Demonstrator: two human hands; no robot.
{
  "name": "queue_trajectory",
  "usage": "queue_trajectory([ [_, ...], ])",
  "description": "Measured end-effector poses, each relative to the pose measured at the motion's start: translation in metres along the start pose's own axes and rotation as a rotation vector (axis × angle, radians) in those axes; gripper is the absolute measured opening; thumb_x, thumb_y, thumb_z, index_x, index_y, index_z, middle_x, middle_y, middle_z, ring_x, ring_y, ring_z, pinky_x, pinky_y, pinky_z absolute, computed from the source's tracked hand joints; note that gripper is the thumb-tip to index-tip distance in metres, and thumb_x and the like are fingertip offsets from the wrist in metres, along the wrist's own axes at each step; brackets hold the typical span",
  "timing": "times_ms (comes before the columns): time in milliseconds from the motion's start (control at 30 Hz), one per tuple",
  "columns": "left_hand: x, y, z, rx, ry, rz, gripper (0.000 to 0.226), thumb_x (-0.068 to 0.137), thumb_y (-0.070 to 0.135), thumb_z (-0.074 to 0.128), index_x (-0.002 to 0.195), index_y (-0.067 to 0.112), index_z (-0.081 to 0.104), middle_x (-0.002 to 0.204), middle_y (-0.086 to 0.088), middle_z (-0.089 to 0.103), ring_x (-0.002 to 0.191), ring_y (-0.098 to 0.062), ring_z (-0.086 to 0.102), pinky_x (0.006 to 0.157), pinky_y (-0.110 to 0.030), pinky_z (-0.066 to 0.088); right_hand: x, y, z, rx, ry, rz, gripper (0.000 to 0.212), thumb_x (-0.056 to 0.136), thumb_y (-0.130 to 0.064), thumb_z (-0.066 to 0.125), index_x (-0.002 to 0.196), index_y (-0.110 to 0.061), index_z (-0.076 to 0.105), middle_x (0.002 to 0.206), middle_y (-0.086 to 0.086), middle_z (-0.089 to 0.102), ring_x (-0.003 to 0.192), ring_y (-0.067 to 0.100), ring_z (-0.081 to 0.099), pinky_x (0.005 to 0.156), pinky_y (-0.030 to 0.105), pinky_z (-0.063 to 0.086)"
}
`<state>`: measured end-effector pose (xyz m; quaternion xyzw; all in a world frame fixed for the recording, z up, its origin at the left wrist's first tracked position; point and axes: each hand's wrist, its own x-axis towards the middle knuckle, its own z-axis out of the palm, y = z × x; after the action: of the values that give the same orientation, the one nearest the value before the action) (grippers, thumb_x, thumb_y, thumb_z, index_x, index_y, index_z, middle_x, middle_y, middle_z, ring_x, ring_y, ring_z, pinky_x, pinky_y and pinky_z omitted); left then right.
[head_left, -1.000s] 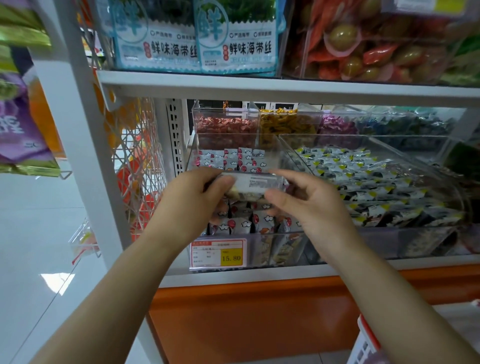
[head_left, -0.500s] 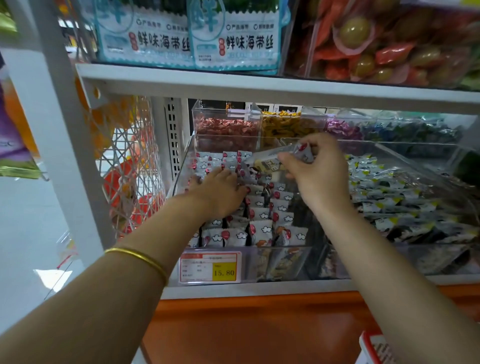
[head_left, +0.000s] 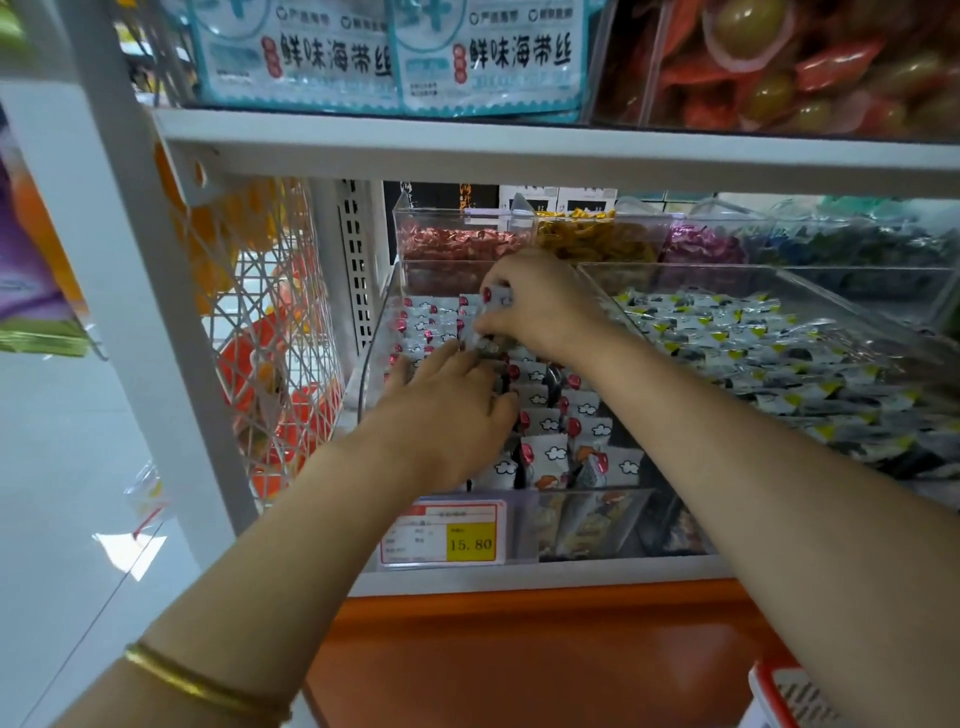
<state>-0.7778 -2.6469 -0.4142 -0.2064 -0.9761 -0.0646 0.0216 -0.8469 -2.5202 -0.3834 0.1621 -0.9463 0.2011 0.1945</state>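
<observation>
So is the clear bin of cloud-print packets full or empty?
Well stocked: packets fill the bin in rows from front wall to back.

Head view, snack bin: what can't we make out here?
Packet in the right hand: head view, fingers cover most of it, print unreadable.
Bin packets: head view, those under the left hand are hidden.
Price tag: head view, small print blurred; only 15.80 reads.
Red basket: head view, cut off by the bottom edge.
</observation>
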Motion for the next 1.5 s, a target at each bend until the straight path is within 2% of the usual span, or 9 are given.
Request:
queue_trajectory([
  [200,-0.011,0.0,0.006,0.022,-0.014,-0.012,0.061,0.099,0.044,0.014,0.15,0.012,0.009,0.159,-0.005,-0.001,0.145,-0.018,-0.008,0.118,-0.044,-0.002,0.004,0.005,0.014,-0.261,-0.33,-0.041,0.024,0.095,-0.02,0.05,0.111,-0.022,0.068,0.121,0.0,0.062,0.121,0.024,0.044,0.101,0.045,0.036],
  [400,-0.015,-0.001,0.006,-0.023,-0.01,0.0,0.06,0.098,0.045,0.013,0.15,0.016,0.008,0.159,-0.001,-0.004,0.145,-0.016,-0.01,0.117,-0.041,-0.005,0.024,0.007,0.009,-0.018,0.009,0.062,0.025,0.092,-0.002,0.05,0.108,-0.012,0.066,0.116,0.005,0.065,0.104,0.018,0.059,0.086,0.027,0.046],
  [633,-0.017,0.0,0.006,-0.063,0.014,-0.005,0.059,0.099,0.043,0.016,0.149,0.012,0.013,0.159,-0.005,0.002,0.145,-0.018,-0.006,0.115,-0.038,-0.005,0.036,0.008,0.038,-0.355,-0.086,0.026,0.013,0.086,-0.028,0.065,0.095,-0.02,0.068,0.111,0.001,0.063,0.12,0.027,0.042,0.095,0.041,0.04],
  [867,-0.02,0.0,0.001,-0.224,0.12,0.01,0.047,0.1,0.032,0.027,0.138,0.006,0.037,0.15,-0.01,0.028,0.14,-0.021,0.018,0.116,-0.034,0.016,0.02,0.006,0.014,0.239,0.264,0.137,0.01,0.09,-0.008,0.057,0.084,-0.004,0.064,0.09,0.006,0.066,0.087,0.021,0.061,0.08,0.036,0.049],
  [1000,-0.028,0.003,-0.003,-0.477,0.242,-0.038,0.024,0.099,0.019,0.034,0.105,0.005,0.053,0.105,-0.005,0.05,0.097,-0.02,0.046,0.07,-0.013,0.03,-0.012,0.003,-0.004,0.415,0.443,0.225,0.009,0.091,-0.006,0.057,0.088,0.002,0.059,0.093,0.01,0.061,0.088,0.024,0.057,0.078,0.033,0.047],
  [1100,-0.038,0.001,-0.005,-0.556,0.38,-0.059,0.03,0.099,0.015,0.037,0.125,0.008,0.05,0.11,-0.002,0.05,0.077,-0.008,0.041,0.056,-0.005,0.032,-0.044,-0.002,-0.013,0.529,0.539,0.299,0.007,0.092,-0.009,0.057,0.085,-0.007,0.054,0.093,0.009,0.061,0.082,0.029,0.062,0.073,0.04,0.053],
  [1267,-0.055,0.004,-0.009,-0.841,0.425,-0.107,0.036,0.099,0.015,0.041,0.134,0.021,0.045,0.093,0.013,0.054,0.06,0.007,0.049,0.048,0.002,0.034,-0.1,-0.022,-0.023,0.741,0.597,0.344,0.013,0.092,-0.011,0.058,0.08,-0.013,0.053,0.084,0.005,0.061,0.055,0.013,0.063,0.051,0.015,0.049],
  [1367,-0.061,0.008,-0.013,-0.891,0.447,-0.087,0.019,0.097,0.02,0.044,0.09,0.036,0.05,0.078,0.014,0.048,0.079,-0.027,0.063,0.054,-0.015,0.043,-0.122,-0.034,-0.029,0.887,0.531,0.349,0.017,0.093,-0.009,0.056,0.078,-0.016,0.053,0.082,0.003,0.06,0.056,0.009,0.064,0.058,0.023,0.056],
  [1500,-0.068,0.001,-0.018,-0.979,0.474,-0.171,0.035,0.096,0.022,0.048,0.129,0.013,0.053,0.096,0.008,0.063,0.088,-0.011,0.065,0.071,-0.016,0.051,-0.138,-0.04,-0.033,1.215,0.472,0.438,0.007,0.093,-0.006,0.054,0.087,-0.004,0.058,0.08,0.009,0.061,0.056,0.009,0.065,0.057,0.022,0.055],
])
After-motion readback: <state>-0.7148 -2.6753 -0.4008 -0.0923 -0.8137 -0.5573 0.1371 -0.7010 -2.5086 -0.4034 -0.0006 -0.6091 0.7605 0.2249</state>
